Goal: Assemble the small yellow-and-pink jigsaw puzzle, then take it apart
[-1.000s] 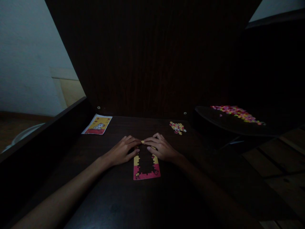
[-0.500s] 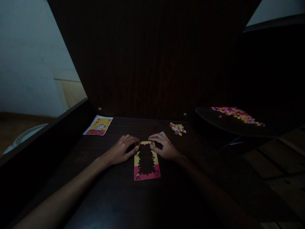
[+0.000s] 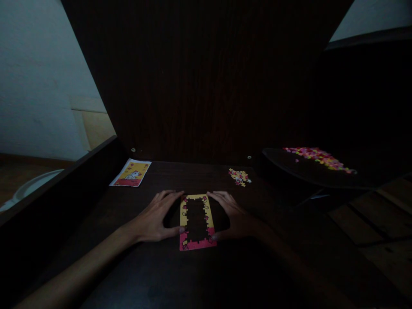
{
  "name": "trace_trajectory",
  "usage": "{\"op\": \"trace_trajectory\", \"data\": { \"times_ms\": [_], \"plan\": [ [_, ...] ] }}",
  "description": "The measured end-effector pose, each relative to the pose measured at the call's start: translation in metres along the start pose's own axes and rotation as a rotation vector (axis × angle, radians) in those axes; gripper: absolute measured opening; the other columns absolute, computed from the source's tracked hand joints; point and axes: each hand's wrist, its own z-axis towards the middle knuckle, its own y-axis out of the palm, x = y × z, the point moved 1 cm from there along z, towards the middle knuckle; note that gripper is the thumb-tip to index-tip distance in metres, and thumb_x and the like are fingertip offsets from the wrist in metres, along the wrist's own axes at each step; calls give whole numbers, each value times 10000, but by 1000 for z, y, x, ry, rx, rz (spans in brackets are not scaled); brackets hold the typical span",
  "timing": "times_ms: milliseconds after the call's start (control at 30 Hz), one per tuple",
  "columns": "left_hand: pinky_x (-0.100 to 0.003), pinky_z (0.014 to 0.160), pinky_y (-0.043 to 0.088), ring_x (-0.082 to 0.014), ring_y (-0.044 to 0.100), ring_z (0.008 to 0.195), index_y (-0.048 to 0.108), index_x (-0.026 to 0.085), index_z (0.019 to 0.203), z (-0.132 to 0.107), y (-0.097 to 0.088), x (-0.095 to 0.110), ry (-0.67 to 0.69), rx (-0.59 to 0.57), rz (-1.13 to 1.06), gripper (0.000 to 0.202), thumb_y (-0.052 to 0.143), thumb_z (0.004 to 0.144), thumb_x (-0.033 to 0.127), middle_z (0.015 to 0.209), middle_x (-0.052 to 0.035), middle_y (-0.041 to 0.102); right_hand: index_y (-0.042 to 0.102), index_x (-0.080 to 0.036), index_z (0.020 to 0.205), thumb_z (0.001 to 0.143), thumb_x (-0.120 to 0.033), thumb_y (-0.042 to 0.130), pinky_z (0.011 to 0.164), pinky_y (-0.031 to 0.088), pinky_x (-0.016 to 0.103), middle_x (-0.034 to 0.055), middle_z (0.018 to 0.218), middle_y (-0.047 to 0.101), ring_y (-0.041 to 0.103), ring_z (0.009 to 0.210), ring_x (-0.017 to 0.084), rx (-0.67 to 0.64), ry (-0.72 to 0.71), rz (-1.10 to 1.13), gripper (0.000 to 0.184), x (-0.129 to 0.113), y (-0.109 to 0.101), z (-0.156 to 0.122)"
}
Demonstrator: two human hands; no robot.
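Yellow-and-pink jigsaw border (image 3: 198,245), lower centre of frame, looks fully joined; middle unfilled. Left hand (image 3: 152,221), right hand (image 3: 237,219) spread open around it. Loose jigsaw pieces (image 3: 240,177) right of centre, unplaced.

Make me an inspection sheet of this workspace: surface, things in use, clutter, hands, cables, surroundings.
Surface: dark table, dimly lit.
Things in use: yellow-and-pink puzzle frame, table showing through its middle; loose pieces heaped beyond, to the right; picture at far left.
Clutter: colourful pile off to the right, too blurred to identify.
Hands: left hand and right hand spread along the frame's sides, apparently touching it.
Cables: nothing seen.
Surroundings: pale wall, dark panel.
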Motion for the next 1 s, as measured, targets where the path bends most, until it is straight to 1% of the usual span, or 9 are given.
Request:
{"op": "trace_trajectory", "data": {
  "times_ms": [133,267,367,500,600,800,1000],
  "plan": [
    [-573,1117,343,-403,276,1420,192,195,1552,-8,0,4,-12,-42,9,1135,709,683,710,1560,-190,293,133,-219,1575,570,-693,801,1157,219,607,174,1604,207,140,1469,406,-26,-26,-23,1296,1,2,-3],
    [-626,1131,286,-442,207,1449,122,188,1569,-10,0,6,19,-91,36,1250,716,626,755,1588,-200,247,103,-193,1578,572,-682,803,1169,194,602,175,1620,170,97,1482,405,-47,-42,-52,1320,1,3,-3],
    [-659,1144,223,-457,202,1451,111,185,1572,-9,1,6,48,-96,65,1260,701,627,772,1594,-199,245,97,-187,1579,584,-689,791,1171,181,607,175,1621,169,94,1483,406,-55,-36,-71,1313,2,5,-3],
    [-664,1156,184,-457,211,1450,97,191,1575,-8,4,5,71,-74,83,1267,689,627,786,1592,-195,256,105,-197,1580,603,-710,768,1168,168,619,175,1619,181,94,1483,413,-54,-44,-89,1288,4,7,-3],
    [-662,1157,182,-450,209,1453,82,190,1576,-8,6,4,78,-78,89,1264,676,637,792,1591,-203,255,138,-199,1576,604,-710,768,1167,169,622,171,1616,198,108,1481,412,-62,-44,-91,1266,5,8,-2],
    [-636,1173,178,-423,199,1464,100,172,1571,-8,7,3,76,-83,82,1254,669,644,795,1594,-197,251,202,-193,1564,577,-721,779,1158,206,618,175,1602,242,149,1471,411,-67,-15,-84,1259,0,6,0],
    [-640,1178,156,-413,162,1477,52,192,1577,-8,8,2,84,-86,83,1255,663,658,791,1614,-180,205,188,-208,1567,591,-715,772,1154,206,619,172,1603,235,144,1469,415,-70,-12,-73,1245,-2,6,0]
  ]
}}
